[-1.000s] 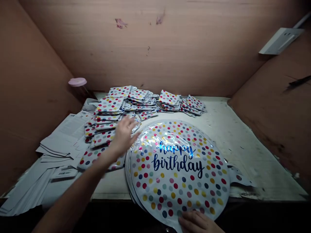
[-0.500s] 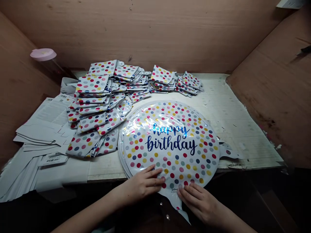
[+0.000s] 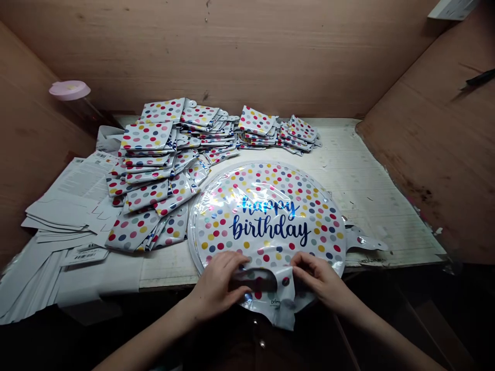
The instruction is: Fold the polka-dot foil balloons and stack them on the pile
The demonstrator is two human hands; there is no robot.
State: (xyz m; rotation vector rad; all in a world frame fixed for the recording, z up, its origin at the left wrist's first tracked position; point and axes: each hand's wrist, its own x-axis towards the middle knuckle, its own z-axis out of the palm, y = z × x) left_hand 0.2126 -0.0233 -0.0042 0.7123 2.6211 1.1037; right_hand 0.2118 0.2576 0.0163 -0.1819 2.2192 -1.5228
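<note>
A: Round dotted balloon (image 3: 267, 221) finish?
B: Glossy, smooth, looks like plastic film. Folded packets (image 3: 147, 136), same shine.
A: Back wall (image 3: 247, 62)?
B: Matt, wood-look board. Loose sheets (image 3: 58, 210): matt paper. Pink lid (image 3: 70, 90): smooth plastic look.

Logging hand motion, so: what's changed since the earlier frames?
Left hand came off the folded packs to the near edge of the "happy birthday" balloon. Right hand now pinches the balloon's tail, turned up from hanging down. Packs and paper sheets look unchanged.

Balloon (image 3: 263, 175) reads "happy birthday", "prim…"
</note>
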